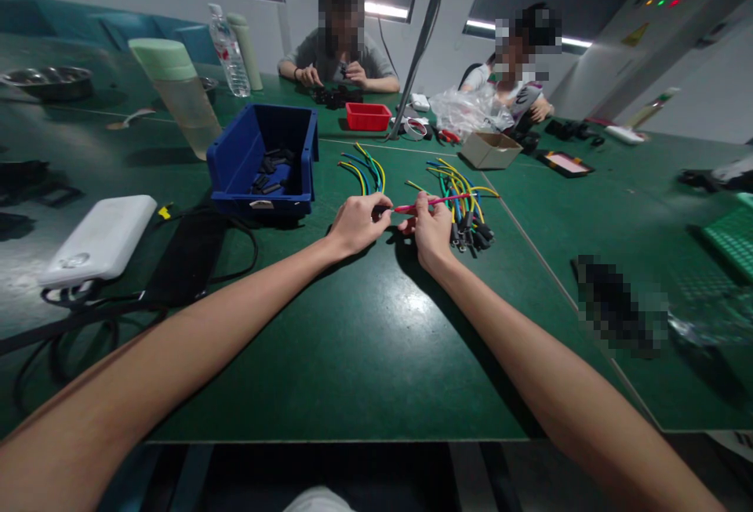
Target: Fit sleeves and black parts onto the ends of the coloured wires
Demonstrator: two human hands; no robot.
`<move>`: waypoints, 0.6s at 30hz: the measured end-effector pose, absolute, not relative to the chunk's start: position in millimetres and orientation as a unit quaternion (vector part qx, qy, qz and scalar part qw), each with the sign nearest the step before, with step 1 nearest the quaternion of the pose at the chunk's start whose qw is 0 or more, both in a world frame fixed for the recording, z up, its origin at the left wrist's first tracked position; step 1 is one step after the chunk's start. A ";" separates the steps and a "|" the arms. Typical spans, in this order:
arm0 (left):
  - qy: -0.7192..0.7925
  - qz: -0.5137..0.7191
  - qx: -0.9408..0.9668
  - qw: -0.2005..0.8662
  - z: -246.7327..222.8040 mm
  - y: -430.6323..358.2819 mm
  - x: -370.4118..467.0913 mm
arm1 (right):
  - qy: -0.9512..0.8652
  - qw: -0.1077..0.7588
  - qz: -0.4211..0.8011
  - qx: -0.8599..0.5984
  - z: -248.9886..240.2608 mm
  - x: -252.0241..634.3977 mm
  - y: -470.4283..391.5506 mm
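Note:
My left hand (pixel 358 223) is closed on a small black piece (pixel 380 212), partly hidden by the fingers. Facing it, my right hand (pixel 432 228) pinches a thin red stick-like piece (pixel 452 199); I cannot tell whether it is a wire or a tool. Its pale tip points at the black piece. Several yellow, green and blue wires (pixel 376 167) lie just beyond my left hand. Beside my right hand is a bundle of wires (pixel 456 180) with black ends (pixel 471 234) and metal terminals. A blue bin (pixel 220 175) stands to the left, with small black parts (pixel 274 171) inside.
Left are a white power bank (pixel 100 237) with cables, a green-lidded bottle (pixel 188 104) and a water bottle (pixel 229 53). A red tray (pixel 368 116), metal pole (pixel 420 41) and cardboard box (pixel 491 151) stand ahead. Two people (pixel 341 41) sit opposite. Right is a green basket (pixel 729 234).

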State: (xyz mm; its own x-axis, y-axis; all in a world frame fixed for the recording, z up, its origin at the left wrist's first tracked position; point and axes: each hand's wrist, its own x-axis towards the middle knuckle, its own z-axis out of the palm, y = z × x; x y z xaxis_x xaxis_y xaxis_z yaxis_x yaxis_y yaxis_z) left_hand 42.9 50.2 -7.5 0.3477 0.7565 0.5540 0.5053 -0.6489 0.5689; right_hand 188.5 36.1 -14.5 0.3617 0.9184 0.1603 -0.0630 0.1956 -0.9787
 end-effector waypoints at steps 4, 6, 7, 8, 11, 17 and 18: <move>0.381 0.417 0.809 0.163 -7.5 49.3 43.9 | -0.421 0.645 0.383 -0.509 -14.3 188.4 35.4; 0.377 0.419 0.809 0.166 -7.6 49.0 44.1 | -0.426 0.643 0.387 -0.506 -14.3 188.3 35.2; 0.376 0.420 0.809 0.166 -7.7 49.0 44.1 | -0.428 0.642 0.387 -0.504 -14.4 188.2 35.1; 0.376 0.420 0.809 0.165 -7.8 49.1 44.0 | -0.431 0.642 0.387 -0.502 -14.4 188.2 35.1; 0.374 0.417 0.813 0.160 -8.3 49.8 43.7 | -0.435 0.642 0.384 -0.500 -14.8 188.4 35.4; 0.369 0.413 0.818 0.156 -9.7 50.4 43.4 | -0.437 0.638 0.383 -0.505 -15.4 188.9 36.1; 0.369 0.412 0.819 0.156 -9.7 50.2 43.4 | -0.437 0.637 0.385 -0.505 -15.4 188.9 36.2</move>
